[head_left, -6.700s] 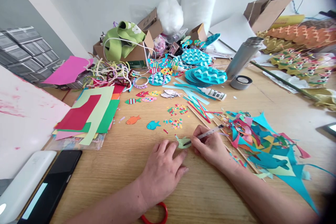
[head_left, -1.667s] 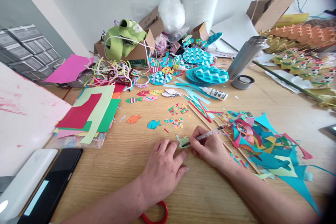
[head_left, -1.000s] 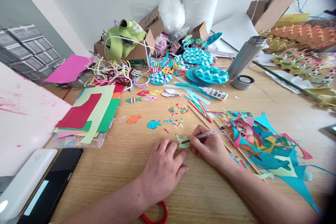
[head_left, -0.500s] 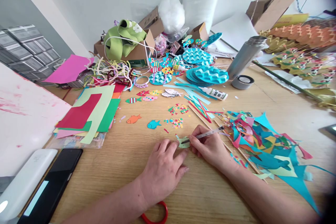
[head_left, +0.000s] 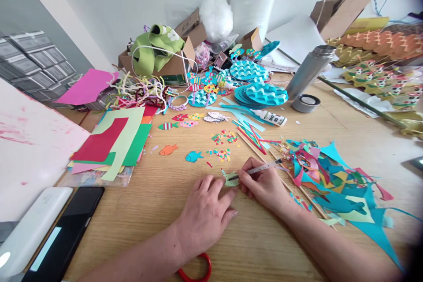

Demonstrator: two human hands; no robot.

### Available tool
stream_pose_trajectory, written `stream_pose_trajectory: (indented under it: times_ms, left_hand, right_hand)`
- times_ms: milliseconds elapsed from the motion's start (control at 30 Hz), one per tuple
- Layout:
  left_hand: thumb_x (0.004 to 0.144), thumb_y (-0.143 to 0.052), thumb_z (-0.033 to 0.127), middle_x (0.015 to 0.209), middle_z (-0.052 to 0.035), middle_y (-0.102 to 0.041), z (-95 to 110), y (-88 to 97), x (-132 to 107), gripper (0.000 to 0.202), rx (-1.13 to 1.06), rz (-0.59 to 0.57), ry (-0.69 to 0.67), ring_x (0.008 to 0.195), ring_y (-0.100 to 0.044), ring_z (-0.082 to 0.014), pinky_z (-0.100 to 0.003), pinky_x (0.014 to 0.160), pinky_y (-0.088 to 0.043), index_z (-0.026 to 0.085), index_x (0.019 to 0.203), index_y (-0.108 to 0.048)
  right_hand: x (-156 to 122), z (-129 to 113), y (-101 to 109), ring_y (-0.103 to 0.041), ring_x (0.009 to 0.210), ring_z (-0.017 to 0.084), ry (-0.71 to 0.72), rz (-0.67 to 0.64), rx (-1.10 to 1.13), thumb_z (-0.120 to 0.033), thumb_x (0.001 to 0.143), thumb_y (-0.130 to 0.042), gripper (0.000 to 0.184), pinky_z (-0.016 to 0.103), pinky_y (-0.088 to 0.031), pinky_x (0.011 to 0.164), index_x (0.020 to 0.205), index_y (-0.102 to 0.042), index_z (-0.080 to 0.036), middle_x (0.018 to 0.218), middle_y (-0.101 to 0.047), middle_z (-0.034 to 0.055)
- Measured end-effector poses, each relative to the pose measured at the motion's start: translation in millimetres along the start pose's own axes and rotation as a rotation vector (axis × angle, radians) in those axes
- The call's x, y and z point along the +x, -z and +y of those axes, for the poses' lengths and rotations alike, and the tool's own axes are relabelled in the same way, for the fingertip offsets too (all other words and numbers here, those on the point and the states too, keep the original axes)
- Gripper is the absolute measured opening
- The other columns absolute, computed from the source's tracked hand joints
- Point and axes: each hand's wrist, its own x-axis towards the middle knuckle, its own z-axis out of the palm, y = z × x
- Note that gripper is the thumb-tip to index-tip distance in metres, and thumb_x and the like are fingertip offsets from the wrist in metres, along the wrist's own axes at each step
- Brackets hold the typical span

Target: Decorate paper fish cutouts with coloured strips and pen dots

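Observation:
A pen (head_left: 264,167) with a clear barrel is gripped in my right hand (head_left: 259,183), its dark tip on a small pale green paper cutout (head_left: 232,180). The cutout lies flat on the table, partly covered by my fingers. My left hand (head_left: 208,207) rests palm down beside it, fingers stretched out and fingertips at its left and lower edge. Beyond my hands lie an orange paper fish (head_left: 168,150) and a blue paper fish (head_left: 194,156). Small heaps of coloured paper bits (head_left: 224,154) are just past the cutout.
Paper scraps (head_left: 330,176) and wooden sticks (head_left: 307,196) lie right of my right hand. A red scissor handle (head_left: 209,269) shows below my left forearm. Coloured sheets (head_left: 135,145) and a phone (head_left: 66,229) are at left. Farther back stand a glue bottle (head_left: 269,117) and a metal flask (head_left: 309,72).

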Motion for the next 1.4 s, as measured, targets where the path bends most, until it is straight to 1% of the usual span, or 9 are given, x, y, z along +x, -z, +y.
stream_pose_trajectory:
  times_ms: [133,400,733,1000,1233,1400]
  left_hand:
    - [0.091,-0.05,0.042,0.124,-0.0047,-0.052,0.1,0.2,-0.2,0.041,0.0,-0.004,0.0,0.113,-0.042,-0.0253,-0.046,0.097,-0.042,0.029,0.13,-0.049]
    - [0.091,-0.051,0.041,0.123,-0.0055,-0.052,0.4,0.8,0.0,0.041,0.005,0.004,-0.001,0.112,-0.043,-0.025,-0.044,0.096,-0.042,0.028,0.129,-0.05]
    - [0.089,-0.054,0.042,0.121,-0.0051,-0.053,0.3,0.5,0.2,0.041,0.044,0.022,-0.01,0.111,-0.044,-0.0237,-0.042,0.095,-0.043,0.029,0.128,-0.052]
    - [0.09,-0.051,0.043,0.123,-0.0044,-0.052,-0.1,-0.2,-0.6,0.041,0.032,0.013,-0.006,0.112,-0.043,-0.0243,-0.043,0.095,-0.043,0.03,0.129,-0.05]
    - [0.089,-0.054,0.043,0.121,-0.005,-0.053,0.5,0.1,0.0,0.042,0.058,0.029,-0.012,0.112,-0.044,-0.0235,-0.041,0.096,-0.043,0.03,0.128,-0.052]
    - [0.09,-0.052,0.043,0.122,-0.0054,-0.053,0.7,0.0,-0.2,0.041,0.032,0.02,-0.006,0.112,-0.043,-0.0247,-0.043,0.096,-0.042,0.029,0.129,-0.051]
  right_hand:
    - [-0.6,1.2,0.3,-0.047,0.036,0.009,0.001,-0.006,-0.003,-0.032,0.077,-0.061,0.019,0.019,-0.037,0.036,0.069,-0.048,-0.022,0.046,-0.055,-0.005]
    - [0.5,2.0,-0.2,-0.047,0.034,0.01,-0.006,0.036,-0.015,-0.037,0.078,-0.061,0.022,0.019,-0.035,0.035,0.07,-0.048,-0.021,0.047,-0.055,-0.0045]
    - [1.3,3.8,-0.4,-0.047,0.034,0.01,-0.007,0.03,-0.031,-0.042,0.079,-0.062,0.025,0.02,-0.035,0.034,0.071,-0.048,-0.022,0.048,-0.056,-0.0041]
    - [1.0,3.9,-0.7,-0.047,0.035,0.009,-0.004,0.024,-0.025,-0.039,0.079,-0.061,0.023,0.019,-0.035,0.034,0.071,-0.048,-0.022,0.048,-0.056,-0.0045]
    - [1.1,2.8,-0.6,-0.047,0.035,0.01,-0.012,0.027,-0.031,-0.042,0.079,-0.061,0.025,0.02,-0.035,0.034,0.071,-0.048,-0.022,0.048,-0.056,-0.0043]
    - [1.7,3.0,-0.4,-0.047,0.034,0.01,-0.017,0.024,-0.029,-0.043,0.078,-0.062,0.026,0.02,-0.035,0.034,0.071,-0.048,-0.022,0.048,-0.056,-0.0043]
